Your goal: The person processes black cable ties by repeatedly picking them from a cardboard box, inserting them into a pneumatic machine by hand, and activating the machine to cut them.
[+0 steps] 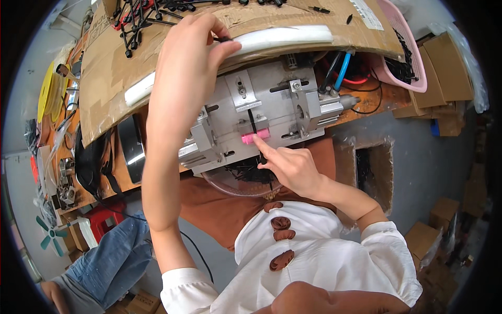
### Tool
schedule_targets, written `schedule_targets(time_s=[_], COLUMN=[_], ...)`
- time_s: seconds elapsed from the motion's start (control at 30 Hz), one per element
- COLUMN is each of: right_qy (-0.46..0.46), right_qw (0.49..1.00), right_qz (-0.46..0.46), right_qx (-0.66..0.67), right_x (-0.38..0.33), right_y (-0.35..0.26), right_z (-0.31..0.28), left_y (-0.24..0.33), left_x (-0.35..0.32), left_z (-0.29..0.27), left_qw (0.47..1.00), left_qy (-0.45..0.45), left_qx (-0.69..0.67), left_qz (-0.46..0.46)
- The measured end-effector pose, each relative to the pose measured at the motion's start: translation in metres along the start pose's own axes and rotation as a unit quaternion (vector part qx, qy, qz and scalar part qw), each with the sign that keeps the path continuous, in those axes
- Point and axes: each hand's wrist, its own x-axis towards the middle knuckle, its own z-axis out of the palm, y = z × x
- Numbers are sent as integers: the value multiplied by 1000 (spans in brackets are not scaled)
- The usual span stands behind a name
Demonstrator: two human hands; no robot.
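Note:
My left hand (189, 52) reaches over the machine to the cardboard's front edge. Its thumb and fingertips pinch a small black part (224, 39), mostly hidden, beside a white foam strip (282, 35). Below, the index finger of my right hand (297, 170) rests against a pink block (255, 136) at the front of a metal fixture (272, 78). A thin black rod (252, 120) runs from a slotted bracket (241, 90) down to that block. Under the index finger, my curled right fingers hold a short black piece (262, 158), partly covered.
Black rods with knobbed ends (133, 39) lie on the cardboard (110, 86). Beneath the fixture, a clear bowl (219, 187) holds black parts. A pink basket (415, 57) stands at the right, near blue tubing (342, 71). Another person's jeans (112, 261) show at lower left.

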Motion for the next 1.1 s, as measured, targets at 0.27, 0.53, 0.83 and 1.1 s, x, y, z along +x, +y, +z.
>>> schedule_targets(time_s=[0.27,0.53,0.83,1.1], right_qy=[113,216,154,-28], right_qw=[978,948,982,937], right_qz=[-118,-64,40,-78], right_qx=[-129,-223,-101,-339], right_x=[79,212,190,275], right_y=[4,22,10,38], right_z=[-62,-101,-130,-80], left_y=[69,82,78,-18], left_x=[-142,-164,-159,16], left_z=[26,78,64,4], left_qw=[995,995,994,965], left_qy=[74,-43,-71,109], left_qx=[10,59,52,238], left_qz=[-69,-69,-69,-1])
